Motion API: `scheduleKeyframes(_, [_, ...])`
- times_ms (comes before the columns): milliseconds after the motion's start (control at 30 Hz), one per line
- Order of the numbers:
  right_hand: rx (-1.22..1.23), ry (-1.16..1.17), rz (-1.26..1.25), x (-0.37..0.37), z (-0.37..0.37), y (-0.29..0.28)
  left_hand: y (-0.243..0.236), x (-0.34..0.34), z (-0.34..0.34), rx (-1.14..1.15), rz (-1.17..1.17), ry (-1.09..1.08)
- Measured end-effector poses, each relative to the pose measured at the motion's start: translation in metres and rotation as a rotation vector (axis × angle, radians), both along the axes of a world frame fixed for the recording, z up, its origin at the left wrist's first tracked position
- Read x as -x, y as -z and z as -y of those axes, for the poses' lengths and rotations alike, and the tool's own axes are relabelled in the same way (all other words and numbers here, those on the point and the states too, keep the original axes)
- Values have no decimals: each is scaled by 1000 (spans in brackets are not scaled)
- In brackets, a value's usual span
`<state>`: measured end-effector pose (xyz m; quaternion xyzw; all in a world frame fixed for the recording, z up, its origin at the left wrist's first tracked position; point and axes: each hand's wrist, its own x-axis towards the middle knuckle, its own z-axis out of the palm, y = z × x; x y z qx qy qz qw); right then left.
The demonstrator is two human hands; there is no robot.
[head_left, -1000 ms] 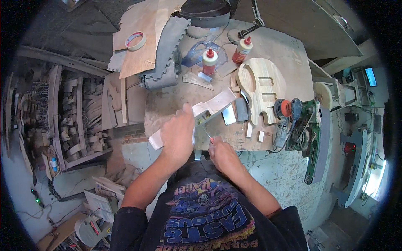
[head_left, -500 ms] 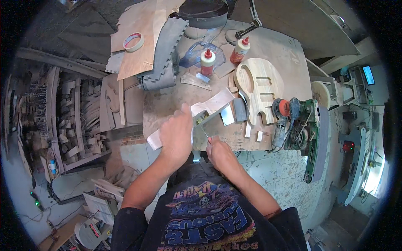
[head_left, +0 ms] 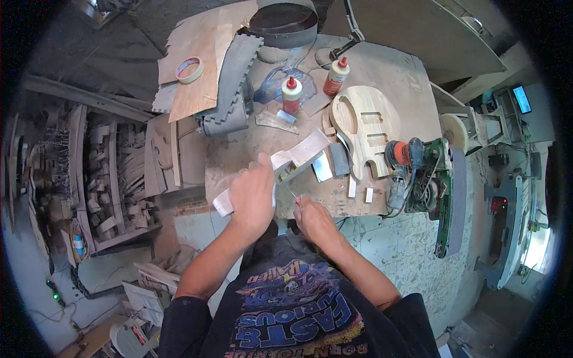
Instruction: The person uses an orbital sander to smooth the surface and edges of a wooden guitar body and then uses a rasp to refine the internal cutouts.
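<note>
left hand (head_left: 252, 197) still gripping wood strip (head_left: 280, 166) | right hand (head_left: 310, 216) pinching thin tool beside strip | glue bottles (head_left: 291, 95) unmoved

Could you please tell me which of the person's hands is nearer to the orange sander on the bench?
Right. The right hand sits at the bench's near edge, closer to the orange sander; the left hand, holding the long pale wooden strip, lies farther left.

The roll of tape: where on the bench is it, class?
In the head view, the roll of tape lies at the far left, on a plywood sheet, left of the glue bottles.
</note>
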<state>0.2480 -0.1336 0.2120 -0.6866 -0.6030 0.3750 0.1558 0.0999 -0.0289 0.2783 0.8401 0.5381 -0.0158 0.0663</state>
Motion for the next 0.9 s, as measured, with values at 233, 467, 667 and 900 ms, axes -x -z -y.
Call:
scheduleKeyframes(233, [-97, 44, 92, 0, 10, -1, -6, 1, -1, 38, 15, 19])
scheduleKeyframes(467, [-112, 50, 147, 0, 14, 1, -6, -1, 3, 27, 12, 9])
scheduleKeyframes(667, [-140, 34, 209, -8, 11, -7, -10, -3, 2, 49, -9, -1])
scheduleKeyframes(900, [-102, 120, -193, -27, 7, 11, -10, -4, 0, 33, 2, -3])
